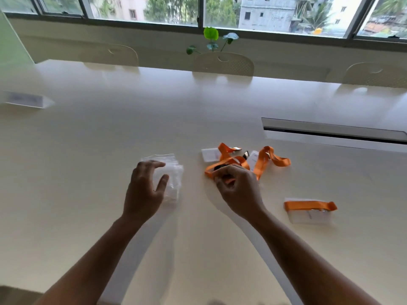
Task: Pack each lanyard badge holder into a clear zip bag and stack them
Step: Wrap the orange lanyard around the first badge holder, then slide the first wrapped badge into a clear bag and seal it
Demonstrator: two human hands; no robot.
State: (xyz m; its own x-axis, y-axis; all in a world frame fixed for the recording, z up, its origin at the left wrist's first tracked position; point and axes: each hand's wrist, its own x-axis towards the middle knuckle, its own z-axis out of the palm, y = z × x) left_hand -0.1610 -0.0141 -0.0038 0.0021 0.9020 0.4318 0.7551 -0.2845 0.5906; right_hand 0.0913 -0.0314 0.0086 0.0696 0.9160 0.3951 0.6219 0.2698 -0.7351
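Nearest me, the left hand (145,188) hovers, fingers loose, over slippery clear zip bags (169,172) on the desk (88,139), while the right hand (235,186) pinches a limp orange lanyard (229,160), light and best gathered by its stiffer badge holder (210,154).

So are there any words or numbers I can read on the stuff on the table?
None can be read.
Table sign at far left: dark marks, too blurred to read.
Badge card among the loose orange lanyards: faint print, too small.
Packed badge holder at right: faint line, unreadable.
Pile of clear zip bags under the left hand: no print shows.
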